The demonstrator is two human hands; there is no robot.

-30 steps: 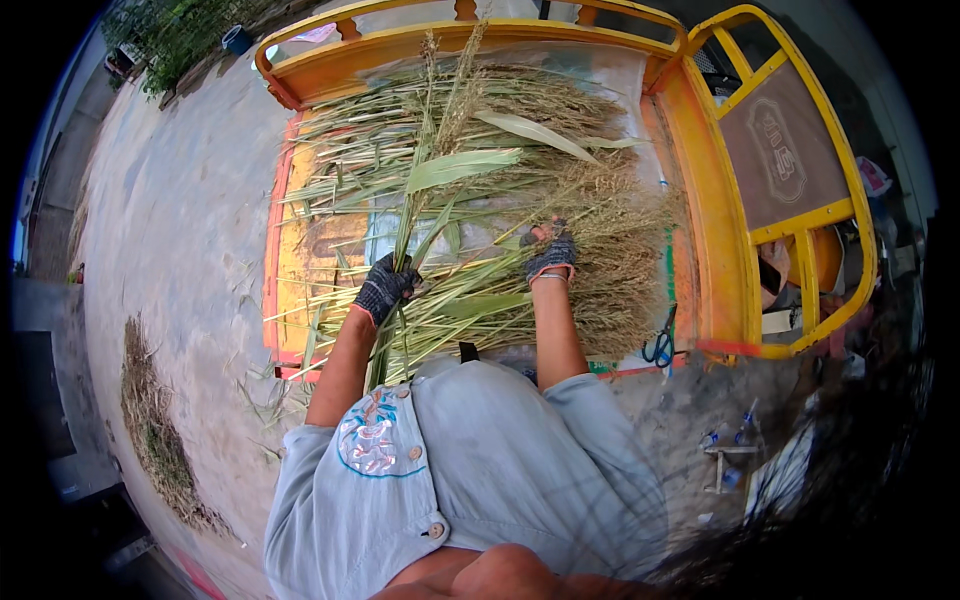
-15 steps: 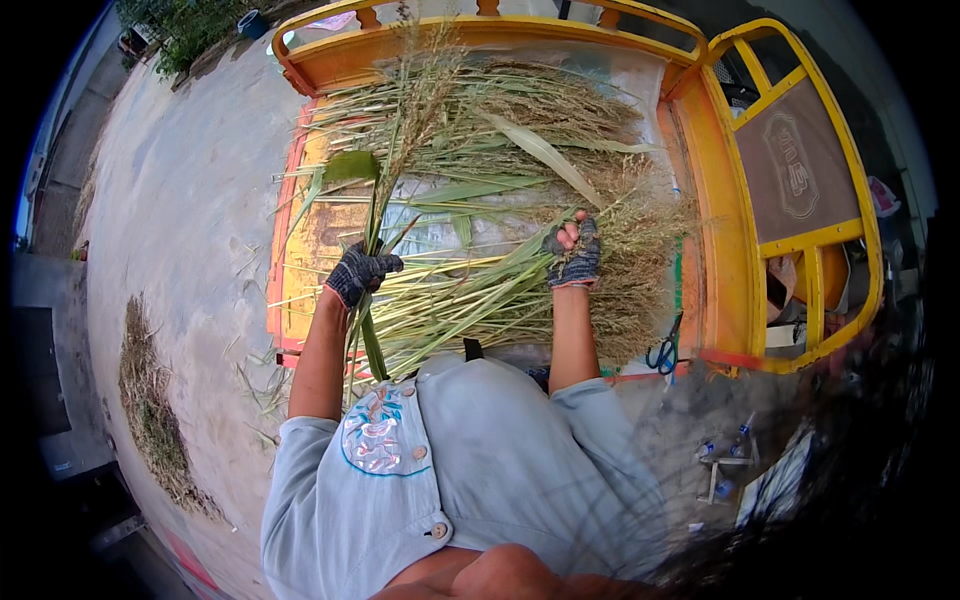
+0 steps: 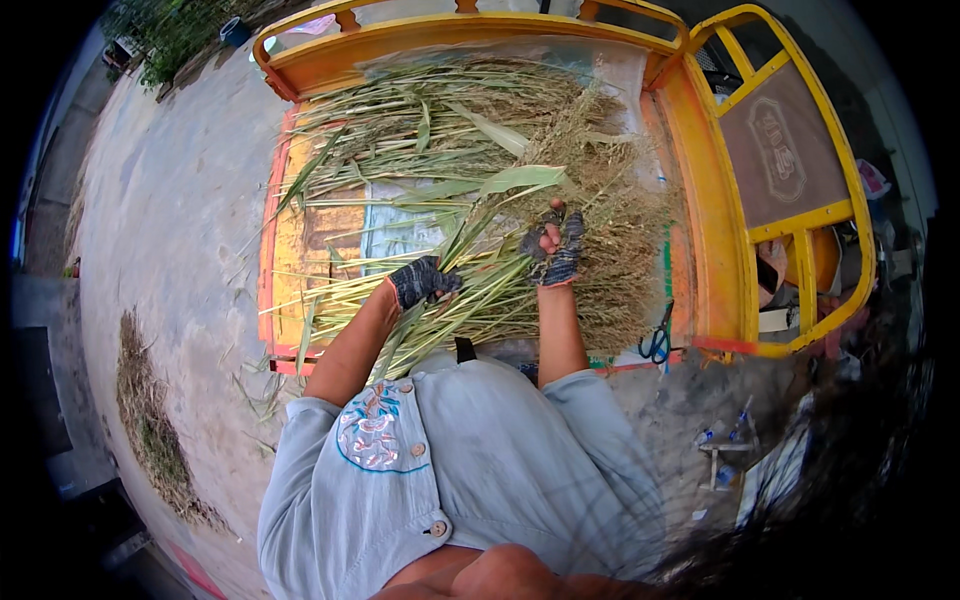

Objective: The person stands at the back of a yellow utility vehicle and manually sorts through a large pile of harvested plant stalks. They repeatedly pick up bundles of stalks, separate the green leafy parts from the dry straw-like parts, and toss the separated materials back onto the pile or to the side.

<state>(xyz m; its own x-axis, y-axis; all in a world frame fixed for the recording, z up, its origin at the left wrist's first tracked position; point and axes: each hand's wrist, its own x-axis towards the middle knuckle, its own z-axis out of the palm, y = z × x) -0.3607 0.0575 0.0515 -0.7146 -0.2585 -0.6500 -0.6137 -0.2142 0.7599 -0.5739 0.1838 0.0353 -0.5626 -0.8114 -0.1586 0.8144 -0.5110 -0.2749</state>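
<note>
My left hand (image 3: 424,281), in a dark fingerless glove, is closed round a few green, broomcorn-like stalks (image 3: 473,222) that slant up and to the right. To its right, my right hand (image 3: 556,250), gloved alike with bare fingertips, grips a bunch of the same stalks (image 3: 505,272). Their cut ends fan out leftward, and the brown seed heads (image 3: 622,262) spread on the right. Some leaves and heads from the left hand's stalks overlap those at the right hand. Another layer of stalks (image 3: 400,125) lies across the far half of the yellow cart bed (image 3: 325,226).
Yellow rails (image 3: 480,28) bound the bed at the back, and a yellow framed panel (image 3: 785,150) stands at the right. Dark-handled scissors (image 3: 656,345) lie at the near right corner. A heap of dried stalks (image 3: 150,420) rests on the concrete at the left.
My left hand has moved right, toward my right hand, and its upright stalks have swung down to the right over the bunch. My right hand keeps its grip.
</note>
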